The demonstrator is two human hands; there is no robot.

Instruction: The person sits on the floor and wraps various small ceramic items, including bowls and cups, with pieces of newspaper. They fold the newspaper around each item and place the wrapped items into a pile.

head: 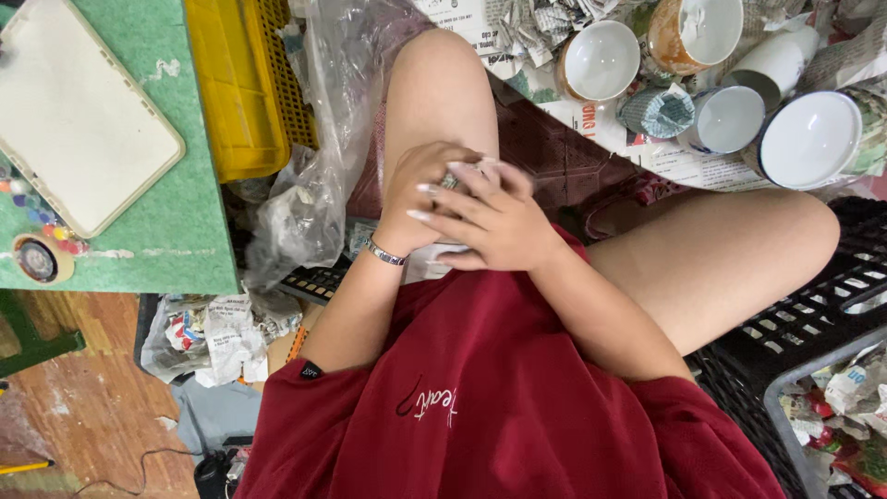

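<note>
A cream rectangular tablet point(78, 111) lies face-down on the green worktop point(189, 222) at upper left. Printed newspaper sheets point(684, 162) lie under the bowls at upper right. A clear plastic bag point(309, 194) hangs beside the yellow crate point(236, 92). Crumpled colourful wrappers point(845, 420) fill the grey bin at lower right

Small object point(455, 178) hidden under fingers point(467, 199)

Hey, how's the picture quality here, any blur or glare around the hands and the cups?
Head view: even, soft light with no hard shadows; the right hand is slightly motion-blurred at the fingertips, over the left hand, so the small whitish object between them is unclear; the white cups at top right are bright but sharp, without strong glare; wide-angle stretch shows at the edges.
</note>
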